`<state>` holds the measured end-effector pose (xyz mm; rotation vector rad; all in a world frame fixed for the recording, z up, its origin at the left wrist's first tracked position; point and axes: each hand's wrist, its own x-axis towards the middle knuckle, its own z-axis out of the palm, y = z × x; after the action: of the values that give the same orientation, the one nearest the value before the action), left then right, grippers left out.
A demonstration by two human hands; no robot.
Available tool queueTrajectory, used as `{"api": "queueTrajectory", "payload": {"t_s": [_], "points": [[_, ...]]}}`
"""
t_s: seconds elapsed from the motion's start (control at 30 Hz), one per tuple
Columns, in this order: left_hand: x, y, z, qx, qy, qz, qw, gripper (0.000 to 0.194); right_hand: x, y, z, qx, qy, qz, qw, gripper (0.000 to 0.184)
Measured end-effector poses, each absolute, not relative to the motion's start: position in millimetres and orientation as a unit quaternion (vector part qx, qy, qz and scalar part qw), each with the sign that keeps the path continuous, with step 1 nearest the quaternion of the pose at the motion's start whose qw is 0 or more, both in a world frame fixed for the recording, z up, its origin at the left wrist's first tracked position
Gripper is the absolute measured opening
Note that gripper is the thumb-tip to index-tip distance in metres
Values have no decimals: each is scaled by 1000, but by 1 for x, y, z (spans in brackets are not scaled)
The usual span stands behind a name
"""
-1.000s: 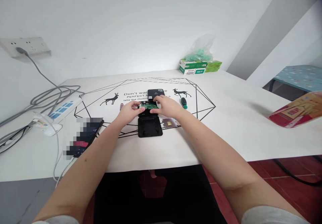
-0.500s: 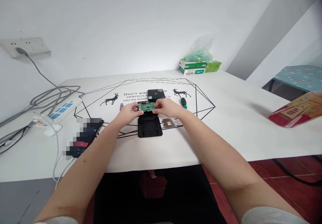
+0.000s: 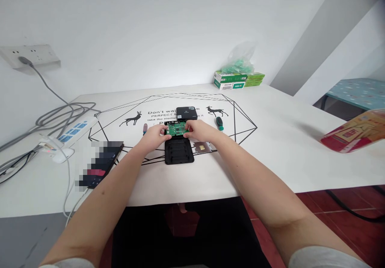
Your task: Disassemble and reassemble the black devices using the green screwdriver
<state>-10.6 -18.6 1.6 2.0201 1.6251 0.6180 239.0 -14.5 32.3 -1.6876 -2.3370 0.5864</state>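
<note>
A green circuit board (image 3: 177, 129) is gripped at its two sides, the left edge by my left hand (image 3: 155, 135) and the right edge by my right hand (image 3: 197, 130). Directly in front of it lies a black plastic casing part (image 3: 179, 151), its ribbed inside facing up. Behind the board rests a black box-shaped device (image 3: 186, 112). A metal plate (image 3: 202, 147) with a gold-coloured square lies beside the casing, under my right wrist. One screwdriver (image 3: 145, 127) is partly hidden behind my left hand. Another, with a green and black handle (image 3: 219, 122), lies right of my right hand.
A phone (image 3: 104, 165) with a cable lies left of my left forearm. Farther left are a power strip (image 3: 75, 131) and coiled grey cables (image 3: 64, 113). Green-and-white boxes (image 3: 230, 79) under a plastic bag stand against the wall. A red-and-yellow package (image 3: 351, 133) is at the right.
Both hands have shifted slightly, and the circuit board appears a little lower and flatter. More of the left screwdriver and the black device shows now.
</note>
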Motion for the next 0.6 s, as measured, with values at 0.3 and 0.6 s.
{"api": "queueTrajectory", "payload": {"t_s": [0.3, 0.6], "points": [[-12, -18, 2, 733, 593, 233, 237, 39, 236, -14, 26, -542, -820, 148, 109, 23], [-10, -22, 5, 732, 592, 241, 238, 28, 235, -12, 29, -573, -796, 164, 109, 23]]}}
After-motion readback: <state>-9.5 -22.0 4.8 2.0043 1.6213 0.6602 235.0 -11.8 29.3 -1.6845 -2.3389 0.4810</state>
